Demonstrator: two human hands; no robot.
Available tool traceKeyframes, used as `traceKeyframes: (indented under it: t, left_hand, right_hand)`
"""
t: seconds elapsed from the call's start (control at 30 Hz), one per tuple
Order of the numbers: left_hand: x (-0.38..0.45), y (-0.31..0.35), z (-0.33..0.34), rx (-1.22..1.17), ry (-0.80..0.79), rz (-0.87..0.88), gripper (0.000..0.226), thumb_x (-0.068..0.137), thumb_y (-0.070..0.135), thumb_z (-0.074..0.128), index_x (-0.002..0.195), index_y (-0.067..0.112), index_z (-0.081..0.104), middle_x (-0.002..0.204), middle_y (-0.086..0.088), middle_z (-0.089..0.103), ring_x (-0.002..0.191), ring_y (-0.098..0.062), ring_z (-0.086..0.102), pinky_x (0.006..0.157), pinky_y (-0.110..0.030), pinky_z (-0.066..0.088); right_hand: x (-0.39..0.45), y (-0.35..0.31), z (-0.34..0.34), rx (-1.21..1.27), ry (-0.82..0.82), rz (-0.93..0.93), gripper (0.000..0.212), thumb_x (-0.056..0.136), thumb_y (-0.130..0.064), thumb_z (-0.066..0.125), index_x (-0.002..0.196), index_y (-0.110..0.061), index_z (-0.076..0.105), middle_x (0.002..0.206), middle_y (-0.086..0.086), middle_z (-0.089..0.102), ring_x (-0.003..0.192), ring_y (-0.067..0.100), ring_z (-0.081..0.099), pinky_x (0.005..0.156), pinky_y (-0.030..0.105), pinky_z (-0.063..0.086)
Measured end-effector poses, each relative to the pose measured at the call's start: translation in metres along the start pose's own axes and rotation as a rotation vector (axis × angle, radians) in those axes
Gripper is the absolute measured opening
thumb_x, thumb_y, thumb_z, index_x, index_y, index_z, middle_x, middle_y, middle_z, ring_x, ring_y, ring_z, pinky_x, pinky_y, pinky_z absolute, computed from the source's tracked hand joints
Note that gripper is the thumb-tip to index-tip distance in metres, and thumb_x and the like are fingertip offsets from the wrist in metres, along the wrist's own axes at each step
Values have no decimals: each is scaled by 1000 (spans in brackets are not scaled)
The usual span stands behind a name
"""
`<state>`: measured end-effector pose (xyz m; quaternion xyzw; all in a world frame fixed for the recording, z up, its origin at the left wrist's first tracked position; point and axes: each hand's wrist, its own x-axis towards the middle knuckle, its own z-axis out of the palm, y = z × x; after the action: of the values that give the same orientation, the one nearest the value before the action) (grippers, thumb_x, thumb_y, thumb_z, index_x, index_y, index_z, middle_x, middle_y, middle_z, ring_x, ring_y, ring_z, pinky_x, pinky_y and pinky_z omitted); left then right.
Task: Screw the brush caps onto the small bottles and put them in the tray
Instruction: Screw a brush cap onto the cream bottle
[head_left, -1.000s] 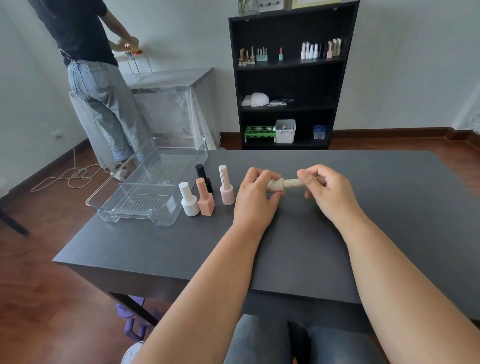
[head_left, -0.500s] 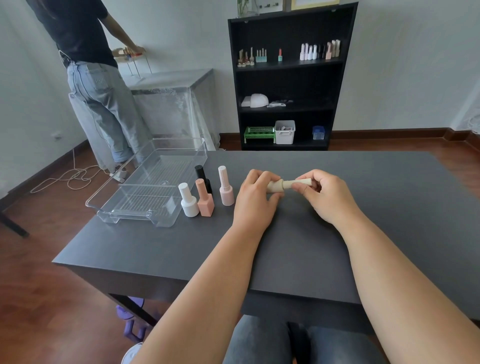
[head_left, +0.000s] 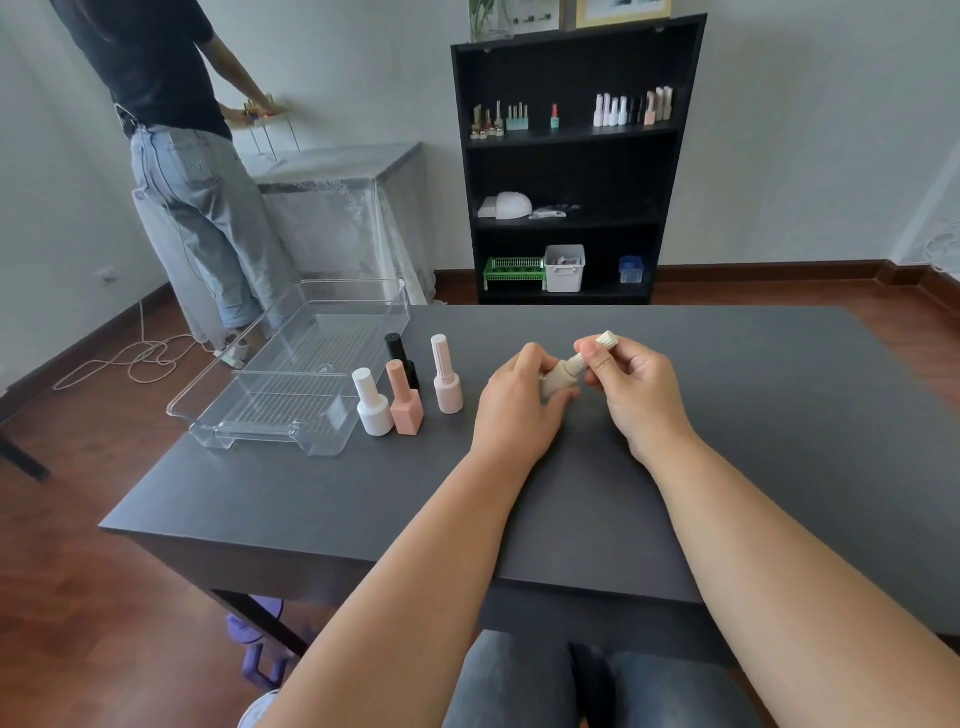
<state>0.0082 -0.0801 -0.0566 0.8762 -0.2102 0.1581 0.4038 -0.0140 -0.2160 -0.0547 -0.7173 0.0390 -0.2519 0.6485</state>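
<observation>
Head view. Your left hand (head_left: 519, 402) curls round the beige bottle (head_left: 558, 375), fingers closed on its body just above the table (head_left: 727, 415); most of the bottle is hidden behind them. Your right hand (head_left: 631, 384) pinches the beige cap (head_left: 597, 349) between thumb and fingertips, the other fingers curled in. Cap sits on the bottle neck, tilted up to the right; you cannot tell how far it is threaded.

Count: four capped bottles stand left of your left hand, near the tray's right side. White bottle (head_left: 373, 404) and peach bottle (head_left: 405, 401) stand in front, just beside each other. Black bottle (head_left: 399, 349) stands behind the peach one, its lower part hidden. Pink bottle (head_left: 445, 378) stands a little apart to the right. With the one you hold, that makes five.

One clear tray (head_left: 291, 379) sits at the table's left edge, its near-left corner overhanging. No bottle is seen in it.

Background: another person (head_left: 176, 156) stands at a side table, head cut off by the frame. A black shelf (head_left: 571, 166) holds more bottles, too small to count surely.
</observation>
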Motion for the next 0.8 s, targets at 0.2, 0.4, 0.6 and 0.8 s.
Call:
traceKeyframes:
  t: [0.2, 0.4, 0.6, 0.8]
  left_hand:
    - [-1, 2, 0, -8, 15, -10, 26, 79, 25, 74, 89, 17, 51, 92, 2, 65, 81, -19, 57, 65, -32, 43]
    - [-16, 2, -16, 35, 1, -65, 27, 80, 36, 72, 101, 26, 59, 95, 8, 64, 84, -14, 59, 69, -30, 47]
    - [-48, -18, -64, 38, 114, 4, 40, 82, 23, 73, 120, 26, 61, 105, 13, 51, 88, -11, 59, 83, -35, 52]
    - [-26, -33, -119, 83, 267, -49, 28, 81, 22, 70, 108, 29, 66, 95, 13, 50, 85, -9, 54, 75, -27, 45]
  right_hand:
    - [-2, -3, 10, -28, 79, 7, 20, 90, -37, 62, 75, -28, 69, 54, -19, 62, 54, -4, 53, 52, 8, 42]
    - [-7, -10, 18, -109, -2, -39, 29, 92, -41, 59, 78, -16, 66, 70, 7, 67, 62, 9, 55, 57, 19, 43]
    - [-4, -25, 41, -224, -162, -84, 24, 91, -40, 60, 77, -21, 64, 67, -2, 62, 57, 2, 52, 53, 9, 38]
    - [-3, -25, 63, -543, -302, -222, 38, 90, -44, 59, 77, -9, 62, 72, 8, 62, 72, 23, 55, 63, 37, 43]
